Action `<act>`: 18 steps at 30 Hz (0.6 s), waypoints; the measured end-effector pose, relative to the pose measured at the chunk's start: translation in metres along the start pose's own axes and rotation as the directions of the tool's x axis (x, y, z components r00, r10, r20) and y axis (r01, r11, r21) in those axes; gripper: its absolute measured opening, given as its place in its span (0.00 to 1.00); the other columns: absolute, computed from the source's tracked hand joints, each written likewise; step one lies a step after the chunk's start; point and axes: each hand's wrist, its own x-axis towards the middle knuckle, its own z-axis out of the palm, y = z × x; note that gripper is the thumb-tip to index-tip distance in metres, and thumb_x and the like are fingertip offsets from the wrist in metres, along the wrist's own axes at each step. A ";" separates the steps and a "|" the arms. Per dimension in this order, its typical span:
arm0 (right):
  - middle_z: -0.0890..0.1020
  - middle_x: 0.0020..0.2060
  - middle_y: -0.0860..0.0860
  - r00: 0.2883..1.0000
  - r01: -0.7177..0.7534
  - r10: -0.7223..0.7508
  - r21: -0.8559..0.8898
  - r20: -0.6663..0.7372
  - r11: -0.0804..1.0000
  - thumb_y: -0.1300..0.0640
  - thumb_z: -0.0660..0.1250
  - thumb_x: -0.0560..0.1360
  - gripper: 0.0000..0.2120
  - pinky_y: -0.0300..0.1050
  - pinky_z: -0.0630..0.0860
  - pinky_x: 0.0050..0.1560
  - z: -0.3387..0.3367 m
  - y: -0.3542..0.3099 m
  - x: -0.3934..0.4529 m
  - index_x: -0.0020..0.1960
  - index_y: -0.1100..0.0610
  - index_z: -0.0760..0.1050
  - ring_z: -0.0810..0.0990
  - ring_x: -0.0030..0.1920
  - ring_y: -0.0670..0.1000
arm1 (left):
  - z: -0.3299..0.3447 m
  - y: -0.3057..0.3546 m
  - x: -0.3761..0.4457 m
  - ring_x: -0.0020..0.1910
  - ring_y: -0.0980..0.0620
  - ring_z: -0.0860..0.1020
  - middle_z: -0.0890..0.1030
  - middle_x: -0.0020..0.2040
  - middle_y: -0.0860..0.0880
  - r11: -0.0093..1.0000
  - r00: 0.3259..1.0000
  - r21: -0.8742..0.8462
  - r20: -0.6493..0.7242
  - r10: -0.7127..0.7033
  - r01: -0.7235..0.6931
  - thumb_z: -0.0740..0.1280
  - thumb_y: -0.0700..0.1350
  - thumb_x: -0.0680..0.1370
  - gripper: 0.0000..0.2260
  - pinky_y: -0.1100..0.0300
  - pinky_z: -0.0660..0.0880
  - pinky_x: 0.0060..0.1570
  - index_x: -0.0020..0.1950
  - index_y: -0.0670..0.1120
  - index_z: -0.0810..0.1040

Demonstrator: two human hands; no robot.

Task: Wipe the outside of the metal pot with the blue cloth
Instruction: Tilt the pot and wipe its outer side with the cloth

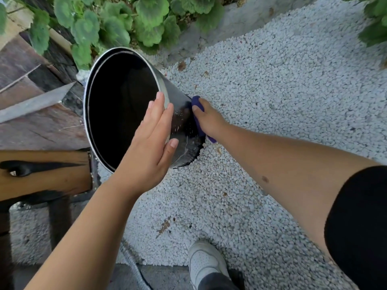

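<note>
Right now the right hand [209, 118] is closed around the bunched blue cloth [196, 114], pressing it against the lower outer wall of the metal pot [180, 114], near its base. The left hand [152, 139] lies flat and open, fingers together, holding nothing; its palm rests against the near rim, apparently steadying the pot, which is tilted with its dark, empty mouth towards the camera. The base sits dug slightly into the white gravel [272, 101].

Pale specks and streaks show on the wall between the hands, so the wipe probably wants firm, overlapping strokes along that side, with the left hand turning the pot to bring fresh surface round. The loose stones could let the base slide, so the bracing hand matters.

Green leafy plants [117, 21] crowd behind, a wooden bench [41, 174] stands to the left, and a white sneaker [206, 262] shows below.
</note>
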 end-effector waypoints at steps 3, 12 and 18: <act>0.69 0.75 0.55 0.999 0.009 -0.005 0.093 -0.041 0.996 0.40 0.53 0.82 0.27 0.47 0.64 0.68 0.000 -0.005 -0.005 0.78 0.49 0.61 0.68 0.73 0.58 | 0.003 0.002 0.003 0.78 0.48 0.35 0.33 0.77 0.56 0.997 0.998 -0.045 -0.003 -0.057 0.056 0.48 0.62 0.82 0.31 0.35 0.46 0.74 0.80 0.50 0.41; 0.81 0.63 0.46 0.968 0.240 -0.186 0.409 -0.169 0.880 0.40 0.58 0.78 0.22 0.53 0.71 0.69 -0.008 -0.063 -0.036 0.67 0.48 0.77 0.77 0.64 0.47 | 0.005 0.023 0.023 0.76 0.50 0.30 0.31 0.77 0.52 0.978 0.988 -0.151 -0.022 -0.150 0.145 0.46 0.76 0.72 0.47 0.37 0.40 0.74 0.79 0.47 0.36; 0.76 0.65 0.48 0.902 0.431 -0.376 0.413 -0.211 0.802 0.49 0.60 0.80 0.21 0.34 0.66 0.66 -0.004 -0.088 -0.059 0.70 0.52 0.74 0.73 0.63 0.38 | 0.007 0.022 0.027 0.77 0.47 0.31 0.34 0.79 0.47 0.981 0.991 -0.148 -0.035 -0.129 0.123 0.44 0.77 0.71 0.49 0.38 0.39 0.74 0.79 0.46 0.36</act>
